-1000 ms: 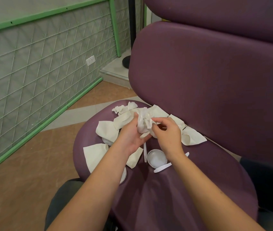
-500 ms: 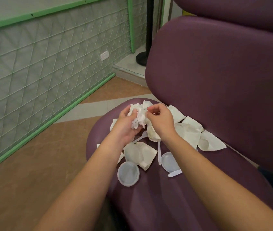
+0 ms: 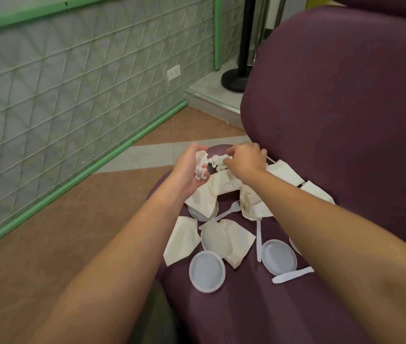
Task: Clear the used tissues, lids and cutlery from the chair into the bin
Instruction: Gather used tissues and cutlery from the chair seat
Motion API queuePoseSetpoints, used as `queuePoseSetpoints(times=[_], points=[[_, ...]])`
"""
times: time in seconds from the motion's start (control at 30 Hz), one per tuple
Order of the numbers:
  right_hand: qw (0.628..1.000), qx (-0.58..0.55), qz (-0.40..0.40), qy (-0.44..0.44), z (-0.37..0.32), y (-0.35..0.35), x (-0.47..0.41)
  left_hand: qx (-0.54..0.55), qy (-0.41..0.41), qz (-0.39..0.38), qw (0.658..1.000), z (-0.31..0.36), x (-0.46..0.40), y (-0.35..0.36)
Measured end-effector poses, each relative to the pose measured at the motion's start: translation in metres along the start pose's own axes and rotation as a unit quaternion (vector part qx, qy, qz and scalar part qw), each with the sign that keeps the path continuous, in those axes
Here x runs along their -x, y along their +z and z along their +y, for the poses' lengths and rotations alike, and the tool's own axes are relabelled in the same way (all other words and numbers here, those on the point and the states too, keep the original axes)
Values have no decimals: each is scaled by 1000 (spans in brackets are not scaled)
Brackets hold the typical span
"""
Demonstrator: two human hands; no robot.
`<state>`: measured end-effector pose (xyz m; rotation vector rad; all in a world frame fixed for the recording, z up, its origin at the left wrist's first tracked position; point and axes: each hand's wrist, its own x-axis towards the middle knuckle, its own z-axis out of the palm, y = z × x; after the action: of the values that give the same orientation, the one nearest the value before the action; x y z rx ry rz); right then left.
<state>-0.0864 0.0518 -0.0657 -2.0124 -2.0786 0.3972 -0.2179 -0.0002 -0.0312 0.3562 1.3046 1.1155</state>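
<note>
A purple chair seat point(image 3: 234, 306) carries litter. My left hand point(image 3: 188, 171) holds a crumpled white tissue point(image 3: 201, 166) in its curled fingers above the seat's far end. My right hand point(image 3: 245, 160) pinches another crumpled tissue point(image 3: 218, 160) right beside it. Below my hands lie several folded cream napkins point(image 3: 182, 240), three round translucent lids point(image 3: 206, 271), a white plastic fork point(image 3: 226, 213), a white knife point(image 3: 259, 240) and a flat white utensil handle point(image 3: 292, 274). No bin is in view.
The chair's tall purple backrest point(image 3: 345, 108) rises at the right. A quilted grey wall with green trim point(image 3: 73, 95) runs along the left, above tan floor point(image 3: 48, 244). A black post base point(image 3: 235, 79) stands on a raised white step behind the chair.
Both hands moved apart and toward the seat's far end, splitting the tissue bundle. The camera has shifted, so more napkins, lids and cutlery show below my hands.
</note>
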Motion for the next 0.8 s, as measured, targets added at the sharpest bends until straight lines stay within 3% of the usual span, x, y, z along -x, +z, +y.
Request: queuePoseSetpoints(times=[0.13, 0.33, 0.43, 0.57, 0.7, 0.8], points=[[997, 55, -45, 4, -5, 14, -15, -115, 34, 22, 993, -2, -15, -2], [999, 42, -5, 16, -9, 26, -27, -127, 21, 38, 991, -5, -24, -9], [995, -87, 36, 17, -8, 22, -25, -121, 37, 41, 991, -3, -27, -8], [941, -329, 74, -28, -6, 8, 5, -77, 44, 26, 996, -5, -24, -1], [898, -429, 75, -59, -5, -1, 49, -63, 47, -32, 996, -10, -15, 6], [903, -408, 94, -93, -2, 1, 67, -63, 38, -79, 994, -15, -6, 12]])
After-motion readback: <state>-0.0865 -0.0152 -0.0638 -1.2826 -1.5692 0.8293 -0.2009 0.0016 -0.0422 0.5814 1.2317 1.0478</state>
